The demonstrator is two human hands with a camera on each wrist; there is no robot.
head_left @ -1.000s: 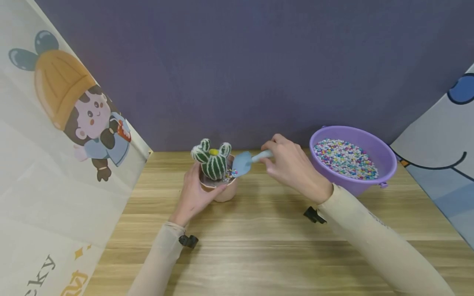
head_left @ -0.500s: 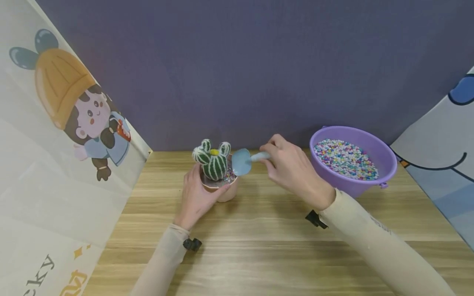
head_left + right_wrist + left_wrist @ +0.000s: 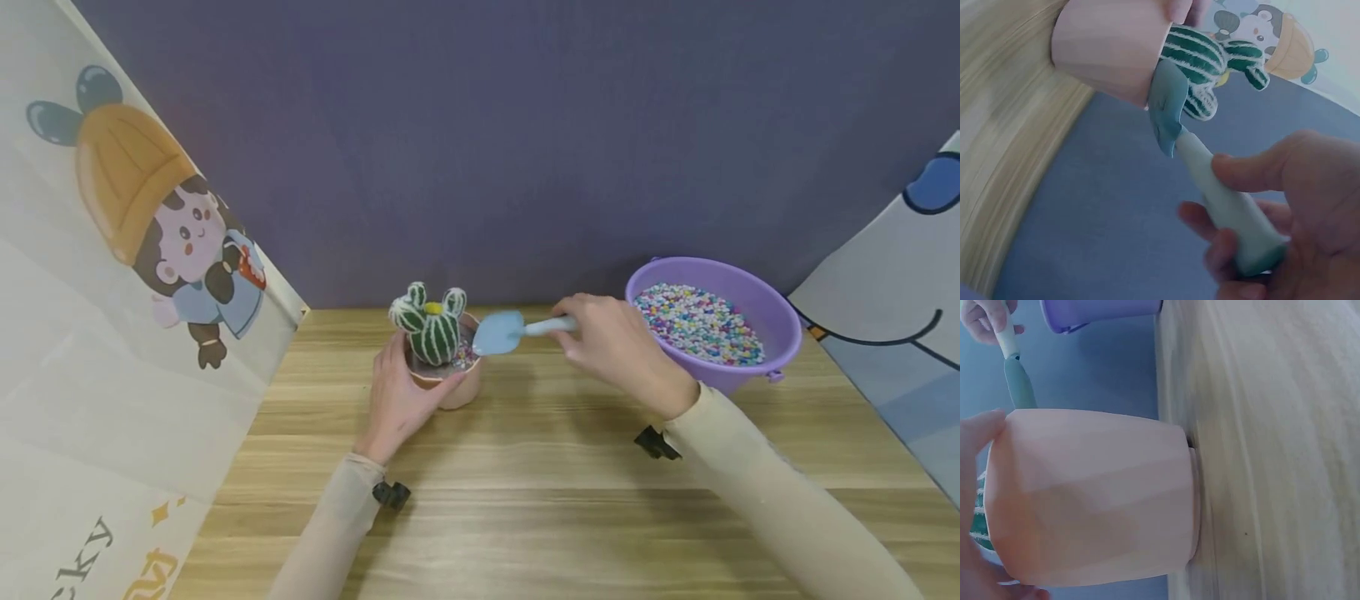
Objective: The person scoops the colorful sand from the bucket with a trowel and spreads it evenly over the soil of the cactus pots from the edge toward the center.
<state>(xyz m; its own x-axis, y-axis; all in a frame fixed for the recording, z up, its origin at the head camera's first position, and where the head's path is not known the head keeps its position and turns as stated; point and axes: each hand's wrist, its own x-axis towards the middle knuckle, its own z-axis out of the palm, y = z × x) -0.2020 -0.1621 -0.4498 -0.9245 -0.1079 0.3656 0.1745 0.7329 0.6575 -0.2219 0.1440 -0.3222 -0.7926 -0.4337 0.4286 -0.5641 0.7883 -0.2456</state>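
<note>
A green knitted toy cactus (image 3: 435, 340) with white stripes stands in a pale pink flowerpot (image 3: 461, 390). My left hand (image 3: 397, 402) grips the pot at its rim, thumb on the near side; its other fingers are partly hidden behind. Colourful beads (image 3: 463, 357) lie in the pot beside the cactus. My right hand (image 3: 617, 343) holds a small light-blue toy shovel (image 3: 499, 332) by its handle. The blade's tip is at the pot's right rim. In the right wrist view, thumb and fingers wrap the pale handle (image 3: 1222, 194), and the blade (image 3: 1169, 100) meets the rim.
A purple bucket (image 3: 780, 321) holding many small coloured beads (image 3: 697, 325) stands at the right, close to my right forearm. Behind the wooden table (image 3: 510, 500) rises a dark blue wall (image 3: 487, 150). Printed panels flank both sides.
My right hand has shifted right and slightly down with the shovel, and the blade has turned, its tip staying near the pot's rim. The left hand keeps its grip on the flowerpot.
</note>
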